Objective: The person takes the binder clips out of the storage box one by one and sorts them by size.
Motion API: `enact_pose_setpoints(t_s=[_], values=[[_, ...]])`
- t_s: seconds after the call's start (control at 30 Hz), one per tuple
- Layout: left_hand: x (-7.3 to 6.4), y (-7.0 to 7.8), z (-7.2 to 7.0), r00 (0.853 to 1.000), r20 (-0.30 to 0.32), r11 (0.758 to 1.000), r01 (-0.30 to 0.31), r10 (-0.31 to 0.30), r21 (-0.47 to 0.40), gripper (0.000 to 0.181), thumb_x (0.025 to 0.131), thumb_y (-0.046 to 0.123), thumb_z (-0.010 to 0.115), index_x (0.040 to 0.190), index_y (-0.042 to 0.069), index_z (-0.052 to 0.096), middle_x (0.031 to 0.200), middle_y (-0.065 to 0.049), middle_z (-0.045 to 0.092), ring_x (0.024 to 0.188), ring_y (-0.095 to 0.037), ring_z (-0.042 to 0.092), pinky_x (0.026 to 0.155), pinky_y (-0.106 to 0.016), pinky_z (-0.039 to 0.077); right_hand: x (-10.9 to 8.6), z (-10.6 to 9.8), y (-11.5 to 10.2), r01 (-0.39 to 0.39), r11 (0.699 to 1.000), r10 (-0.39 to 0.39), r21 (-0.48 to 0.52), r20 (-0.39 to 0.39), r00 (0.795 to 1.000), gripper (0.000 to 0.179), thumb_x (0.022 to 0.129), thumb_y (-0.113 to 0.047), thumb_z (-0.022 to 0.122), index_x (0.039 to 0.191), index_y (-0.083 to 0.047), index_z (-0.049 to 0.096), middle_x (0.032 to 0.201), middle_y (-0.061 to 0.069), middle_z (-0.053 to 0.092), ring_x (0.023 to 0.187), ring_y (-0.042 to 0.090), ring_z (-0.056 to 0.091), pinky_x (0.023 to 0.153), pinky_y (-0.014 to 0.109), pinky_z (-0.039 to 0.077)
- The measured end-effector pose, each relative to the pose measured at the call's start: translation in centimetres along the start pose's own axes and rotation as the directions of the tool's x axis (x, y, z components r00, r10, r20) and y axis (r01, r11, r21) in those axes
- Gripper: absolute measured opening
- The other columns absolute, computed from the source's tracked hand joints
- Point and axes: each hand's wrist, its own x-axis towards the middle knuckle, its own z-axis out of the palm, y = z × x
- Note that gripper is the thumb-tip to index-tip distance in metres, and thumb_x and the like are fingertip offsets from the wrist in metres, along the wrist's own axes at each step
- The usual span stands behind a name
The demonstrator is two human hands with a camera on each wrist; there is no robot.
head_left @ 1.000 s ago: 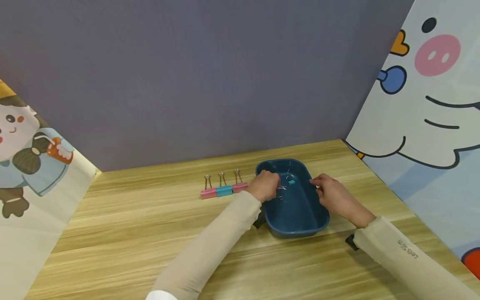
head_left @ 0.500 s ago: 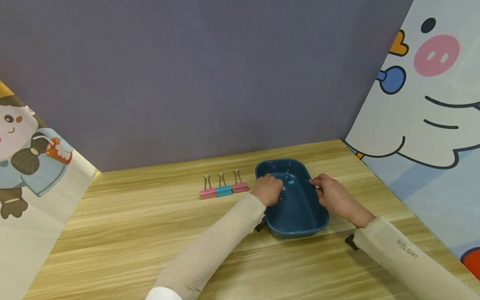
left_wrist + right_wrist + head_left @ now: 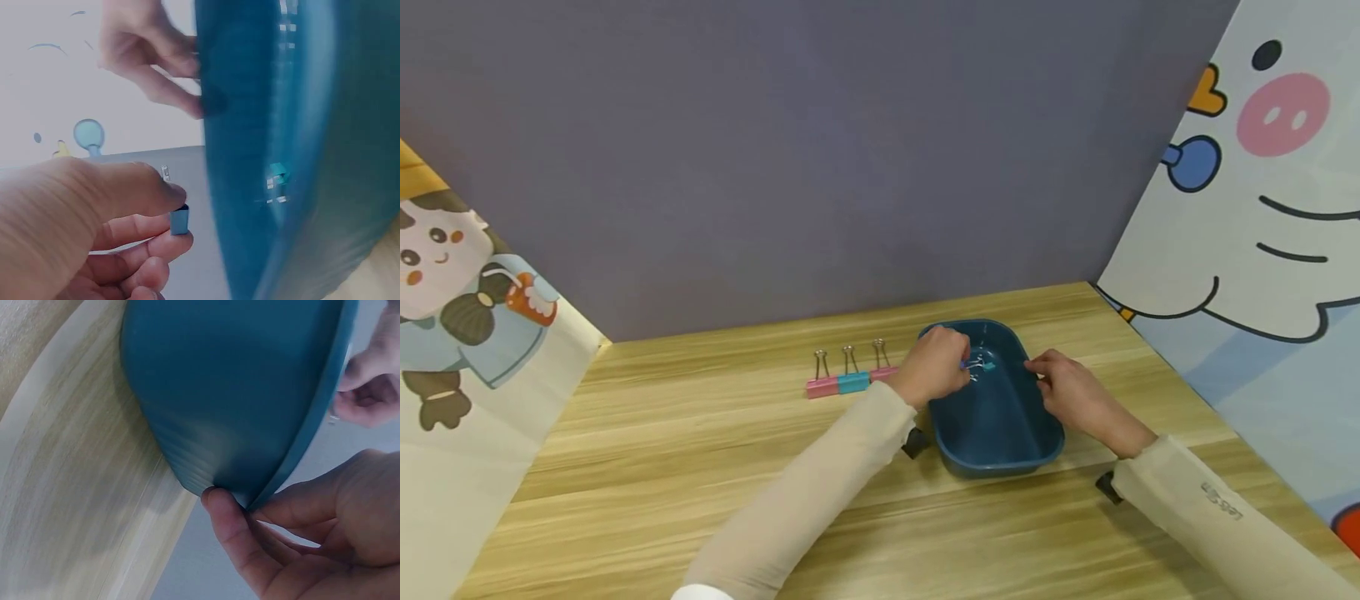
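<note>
My left hand (image 3: 936, 364) is over the left side of a dark blue plastic bin (image 3: 992, 454), pinching a small blue binder clip (image 3: 179, 220) between thumb and fingers. The clip's silver handles point toward the bin's middle in the head view. My right hand (image 3: 1071, 396) grips the bin's right rim, thumb on one side and fingers on the other (image 3: 234, 531). Inside the bin lies a teal binder clip (image 3: 278, 172), with silver handles close by. Left of the bin, binder clips stand in a touching row: pink (image 3: 822, 387), blue (image 3: 853, 383) and pink, the last partly behind my left hand.
The bin stands on a wood-grain table (image 3: 700, 450). A grey panel (image 3: 775, 167) rises along the table's back edge. Printed cartoon walls flank it, a child figure (image 3: 475, 308) at the left and a pig-nosed white figure (image 3: 1240, 233) at the right.
My left hand dipped farther into the bin, then rose back toward its left rim with the blue binder clip in its fingers. My right hand keeps its grip. The head view shifted slightly.
</note>
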Motion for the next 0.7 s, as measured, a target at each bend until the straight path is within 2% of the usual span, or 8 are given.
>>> enact_pose_setpoints(t_s=[0.1, 0.2, 0.33, 0.47, 0.5, 0.6, 0.7], values=[[-0.7, 0.0, -1.2, 1.000, -0.009, 0.998, 0.022, -0.022, -0.051, 0.013, 0.082, 0.016, 0.073, 0.091, 0.007, 0.069, 0.089, 0.000, 0.063, 0.079, -0.011, 0.054, 0.068, -0.021, 0.046, 0.0, 0.0, -0.1, 0.000, 1.000, 0.000, -0.002, 0.001, 1.000, 0.032, 0.085, 0.012, 0.054, 0.116, 0.015, 0.058, 0.108, 0.023, 0.055, 0.089, 0.033, 0.058, 0.073, 0.043, 0.048], [-1.5, -0.4, -2.0, 0.999, -0.008, 0.994, 0.037, -0.038, -0.102, 0.014, 0.085, 0.013, 0.070, 0.096, 0.005, 0.070, 0.095, -0.003, 0.065, 0.078, -0.011, 0.056, 0.064, -0.019, 0.047, 0.0, -0.1, -0.1, 0.001, 1.000, -0.001, -0.005, 0.005, 1.000, 0.031, 0.085, 0.012, 0.053, 0.115, 0.015, 0.058, 0.108, 0.024, 0.055, 0.089, 0.033, 0.058, 0.073, 0.044, 0.048], [-2.5, -1.2, -2.3, 0.998, -0.010, 0.991, 0.053, -0.055, -0.122, 0.014, 0.086, 0.013, 0.069, 0.096, 0.002, 0.070, 0.095, -0.006, 0.065, 0.068, -0.009, 0.055, 0.058, -0.017, 0.045, 0.0, 0.0, -0.1, 0.000, 1.000, 0.000, -0.009, 0.008, 1.000, 0.031, 0.084, 0.013, 0.053, 0.115, 0.015, 0.058, 0.108, 0.024, 0.056, 0.092, 0.035, 0.058, 0.075, 0.046, 0.049], [-3.6, -2.1, -2.4, 0.994, 0.000, 0.987, 0.106, -0.107, -0.120, 0.010, 0.086, 0.015, 0.070, 0.087, 0.005, 0.069, 0.081, -0.002, 0.063, 0.060, -0.008, 0.052, 0.054, -0.018, 0.044, 0.0, 0.0, -0.2, -0.017, 1.000, 0.017, 0.001, 0.023, 1.000, 0.032, 0.084, 0.013, 0.053, 0.116, 0.016, 0.057, 0.110, 0.025, 0.055, 0.095, 0.037, 0.057, 0.078, 0.048, 0.048], [-3.9, -2.3, -2.4, 0.992, 0.005, 0.985, 0.122, -0.122, -0.124, 0.011, 0.086, 0.015, 0.070, 0.081, 0.006, 0.068, 0.075, 0.000, 0.061, 0.057, -0.007, 0.050, 0.052, -0.019, 0.042, 0.0, 0.0, -0.2, -0.019, 1.000, 0.019, 0.004, 0.025, 1.000, 0.033, 0.084, 0.013, 0.053, 0.116, 0.016, 0.057, 0.110, 0.025, 0.055, 0.095, 0.038, 0.057, 0.078, 0.048, 0.048], [-4.8, -3.1, -2.3, 0.989, 0.006, 0.981, 0.151, -0.151, -0.121, 0.031, 0.086, 0.016, 0.070, 0.059, 0.011, 0.053, 0.054, 0.007, 0.041, 0.045, -0.005, 0.035, 0.044, -0.020, 0.033, 0.0, 0.0, -0.2, -0.020, 1.000, 0.020, 0.009, 0.025, 0.999, 0.033, 0.083, 0.014, 0.053, 0.116, 0.016, 0.057, 0.110, 0.025, 0.055, 0.094, 0.037, 0.057, 0.077, 0.048, 0.049], [-5.8, -4.0, -2.1, 0.988, 0.007, 0.981, 0.151, -0.152, -0.124, 0.048, 0.083, 0.015, 0.071, 0.050, 0.015, 0.036, 0.048, 0.009, 0.023, 0.042, -0.004, 0.021, 0.044, -0.020, 0.025, 0.0, 0.0, -0.2, -0.008, 1.000, 0.008, 0.003, 0.015, 1.000, 0.032, 0.083, 0.014, 0.053, 0.115, 0.016, 0.058, 0.109, 0.025, 0.055, 0.094, 0.037, 0.057, 0.076, 0.047, 0.049]])
